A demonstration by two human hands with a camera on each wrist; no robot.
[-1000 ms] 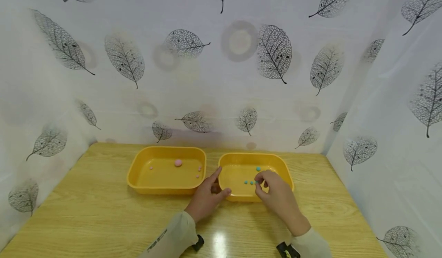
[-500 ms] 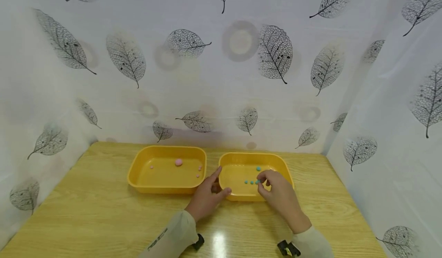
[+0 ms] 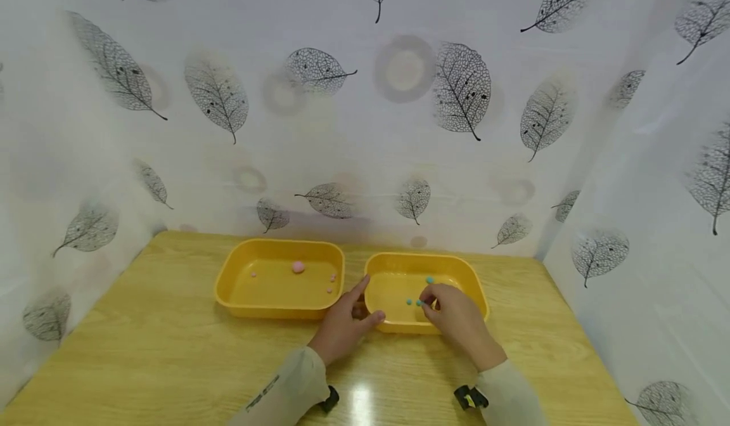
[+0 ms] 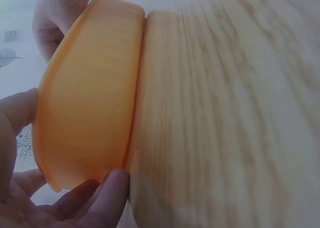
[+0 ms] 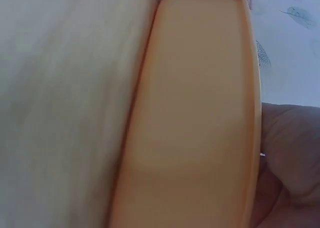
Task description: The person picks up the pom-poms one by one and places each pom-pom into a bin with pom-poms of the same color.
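In the head view, my left hand (image 3: pixel 344 326) grips the near-left corner of the right-hand yellow tray (image 3: pixel 388 286), thumb on the front rim and fingers along the left side. The left wrist view shows its fingers (image 4: pixel 112 193) against the tray's outer wall. Over the same tray, my right hand (image 3: pixel 459 318) brings thumb and index fingertips together at a tiny teal ball (image 3: pixel 422 304), mostly covered by them. Close to its left lie another teal ball (image 3: pixel 419 302) and a third teal ball (image 3: pixel 409 302). Farther back sits a larger teal ball (image 3: pixel 429 280).
A second yellow tray (image 3: pixel 274 290) stands to the left, holding a larger pink ball (image 3: pixel 298 267) and several tiny pink balls (image 3: pixel 329 290). Both trays rest on a wood-grain table (image 3: pixel 171 350). A leaf-patterned curtain (image 3: pixel 353 134) hangs behind and at the sides.
My right hand's fingertips have shifted slightly left, closer to the tiny teal balls. The left hand keeps its place on the tray. The head view has moved a little.
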